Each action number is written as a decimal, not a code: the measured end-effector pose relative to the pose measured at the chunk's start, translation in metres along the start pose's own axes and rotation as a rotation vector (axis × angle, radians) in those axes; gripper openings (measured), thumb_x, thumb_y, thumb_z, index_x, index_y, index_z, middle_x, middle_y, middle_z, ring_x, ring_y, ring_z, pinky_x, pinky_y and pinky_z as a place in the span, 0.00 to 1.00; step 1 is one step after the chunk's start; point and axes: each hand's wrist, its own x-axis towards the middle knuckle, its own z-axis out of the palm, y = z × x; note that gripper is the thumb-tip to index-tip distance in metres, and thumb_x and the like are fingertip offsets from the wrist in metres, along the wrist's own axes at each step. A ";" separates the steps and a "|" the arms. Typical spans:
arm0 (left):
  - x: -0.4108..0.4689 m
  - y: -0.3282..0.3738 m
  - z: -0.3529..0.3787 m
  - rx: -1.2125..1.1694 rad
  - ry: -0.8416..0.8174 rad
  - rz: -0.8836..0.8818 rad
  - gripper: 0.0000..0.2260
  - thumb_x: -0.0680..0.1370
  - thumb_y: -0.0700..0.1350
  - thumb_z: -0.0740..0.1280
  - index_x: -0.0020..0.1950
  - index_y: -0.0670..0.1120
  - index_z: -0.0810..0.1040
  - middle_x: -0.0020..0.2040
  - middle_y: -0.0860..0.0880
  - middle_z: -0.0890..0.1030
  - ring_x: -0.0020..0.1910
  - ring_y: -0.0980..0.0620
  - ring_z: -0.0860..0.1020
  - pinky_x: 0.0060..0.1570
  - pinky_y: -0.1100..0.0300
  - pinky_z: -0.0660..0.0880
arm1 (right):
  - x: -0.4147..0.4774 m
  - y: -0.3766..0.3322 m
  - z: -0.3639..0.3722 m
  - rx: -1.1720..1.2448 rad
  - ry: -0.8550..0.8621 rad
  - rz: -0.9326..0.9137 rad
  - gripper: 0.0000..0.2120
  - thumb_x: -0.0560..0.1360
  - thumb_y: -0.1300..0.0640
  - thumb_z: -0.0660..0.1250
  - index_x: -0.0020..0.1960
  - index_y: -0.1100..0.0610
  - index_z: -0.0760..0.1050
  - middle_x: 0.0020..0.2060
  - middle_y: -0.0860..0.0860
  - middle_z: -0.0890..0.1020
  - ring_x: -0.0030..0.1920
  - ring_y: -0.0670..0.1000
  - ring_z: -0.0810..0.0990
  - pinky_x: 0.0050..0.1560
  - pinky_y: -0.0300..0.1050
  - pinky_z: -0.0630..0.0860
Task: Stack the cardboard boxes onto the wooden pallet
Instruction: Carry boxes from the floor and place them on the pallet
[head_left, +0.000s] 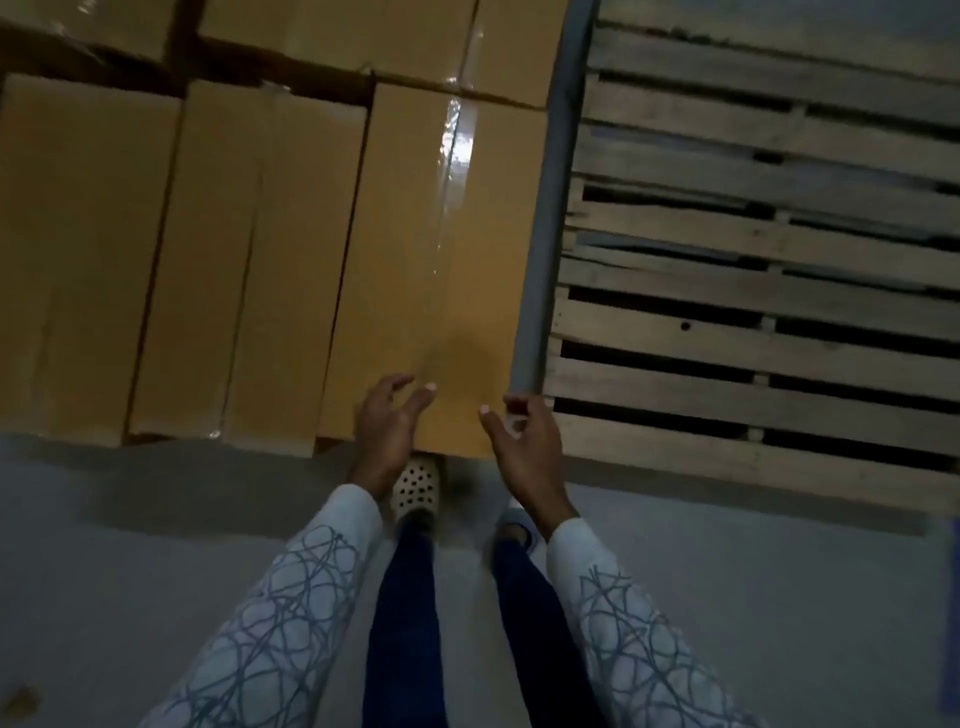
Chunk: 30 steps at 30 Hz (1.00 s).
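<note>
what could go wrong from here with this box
The left hand and right hand hover open at the near end of the long taped cardboard box; gripped only there, it might tip. The perforated clog sits at that edge, so a slip could hit toes. Gaps in the wooden pallet could catch a corner.

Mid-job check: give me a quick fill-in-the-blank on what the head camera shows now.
1. The wooden pallet carries ____ boxes.
2. The left hand and right hand are both ____, gripping nothing, at the near end of the taped box.
3. The taped box lies to the pallet's ____ side.
Missing words: no; open; left.
</note>
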 end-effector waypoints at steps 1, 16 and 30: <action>0.019 -0.007 0.003 0.113 0.071 0.032 0.24 0.76 0.61 0.70 0.69 0.53 0.74 0.70 0.50 0.73 0.71 0.46 0.68 0.67 0.47 0.67 | 0.015 0.008 0.011 -0.090 0.024 -0.014 0.21 0.79 0.47 0.72 0.68 0.54 0.73 0.64 0.53 0.77 0.66 0.56 0.73 0.60 0.49 0.72; 0.097 -0.055 -0.012 0.490 0.437 -0.035 0.39 0.70 0.54 0.76 0.76 0.42 0.64 0.72 0.40 0.64 0.71 0.38 0.62 0.69 0.42 0.61 | 0.073 0.060 0.065 -0.057 -0.030 0.211 0.30 0.81 0.40 0.65 0.78 0.52 0.63 0.72 0.54 0.74 0.69 0.59 0.75 0.69 0.61 0.72; -0.093 0.073 -0.058 -0.076 0.004 -0.035 0.17 0.77 0.41 0.69 0.67 0.49 0.76 0.54 0.52 0.80 0.50 0.54 0.78 0.52 0.58 0.72 | -0.076 -0.061 -0.090 0.016 0.289 0.344 0.29 0.75 0.33 0.70 0.71 0.45 0.75 0.65 0.50 0.82 0.63 0.57 0.80 0.56 0.46 0.70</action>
